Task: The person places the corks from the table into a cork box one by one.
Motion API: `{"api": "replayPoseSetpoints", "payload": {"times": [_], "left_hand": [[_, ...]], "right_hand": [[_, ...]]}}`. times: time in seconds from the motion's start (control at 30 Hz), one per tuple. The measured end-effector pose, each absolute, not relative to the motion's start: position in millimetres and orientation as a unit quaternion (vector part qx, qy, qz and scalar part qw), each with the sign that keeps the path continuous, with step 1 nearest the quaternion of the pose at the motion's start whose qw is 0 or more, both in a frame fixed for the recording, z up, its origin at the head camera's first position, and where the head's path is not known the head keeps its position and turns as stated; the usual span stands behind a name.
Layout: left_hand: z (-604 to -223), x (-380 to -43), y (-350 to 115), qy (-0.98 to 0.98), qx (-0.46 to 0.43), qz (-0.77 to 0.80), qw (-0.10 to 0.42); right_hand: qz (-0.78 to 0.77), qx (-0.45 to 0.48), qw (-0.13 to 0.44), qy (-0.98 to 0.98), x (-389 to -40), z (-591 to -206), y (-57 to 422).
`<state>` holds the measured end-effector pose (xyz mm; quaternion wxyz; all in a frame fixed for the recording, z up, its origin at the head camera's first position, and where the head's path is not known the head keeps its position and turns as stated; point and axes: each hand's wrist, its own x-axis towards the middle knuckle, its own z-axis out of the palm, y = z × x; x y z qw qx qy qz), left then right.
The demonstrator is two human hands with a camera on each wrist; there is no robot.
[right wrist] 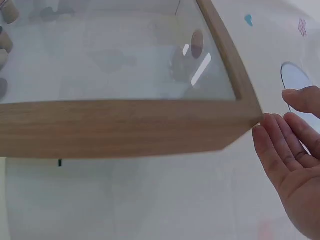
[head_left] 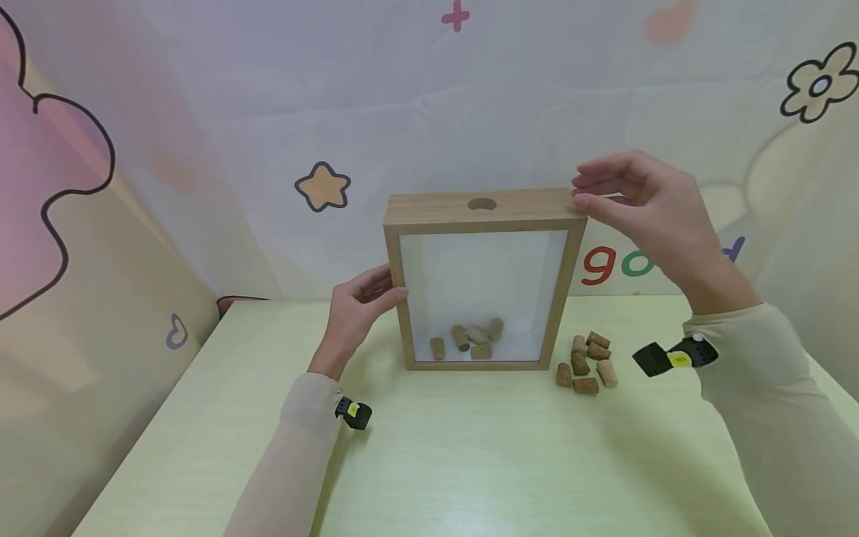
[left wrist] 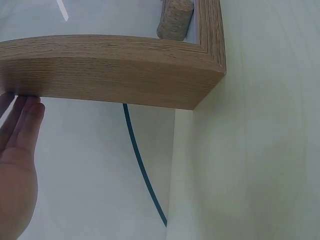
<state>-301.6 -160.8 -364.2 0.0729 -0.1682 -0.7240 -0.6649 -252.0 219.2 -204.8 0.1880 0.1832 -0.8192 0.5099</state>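
Observation:
A wooden shadow box (head_left: 483, 365) with a clear front and a round hole (head_left: 482, 203) in its top stands upright on the table. Several corks (head_left: 479, 334) lie at the bottom behind the pane. My left hand (head_left: 359, 313) holds the box by its left side, thumb on the front edge and fingers toward the back; in the left wrist view the fingertips (left wrist: 34, 107) meet the side's rear edge. At the top right corner is my right hand (head_left: 647, 201), fingers loosely bent and fingertips right at the wood, nothing held between them.
Loose corks (head_left: 585, 385) lie in a small group on the table (head_left: 429, 447), just right of the box. Behind the table hangs a pale printed backdrop (head_left: 403, 134) with a star and letters. Both wrists carry small black cameras (head_left: 353, 412).

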Motion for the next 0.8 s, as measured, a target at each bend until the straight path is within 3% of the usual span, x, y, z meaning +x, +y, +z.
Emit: {"api": "replayPoseSetpoints", "payload": {"times": [0.33,0.8], "left_hand": [[-364.3,-301.6,-159.5,-0.728,-0.167,-0.661,0.069],[-364.9,-301.3,-160.5,-0.727,-0.166,-0.662,0.073]], "right_hand": [[0.501,0.1,0.178,-0.841,-245.8,-268.6,269.3],[0.394,0.088,0.08,-0.911,-255.9,-326.6,299.6]]}}
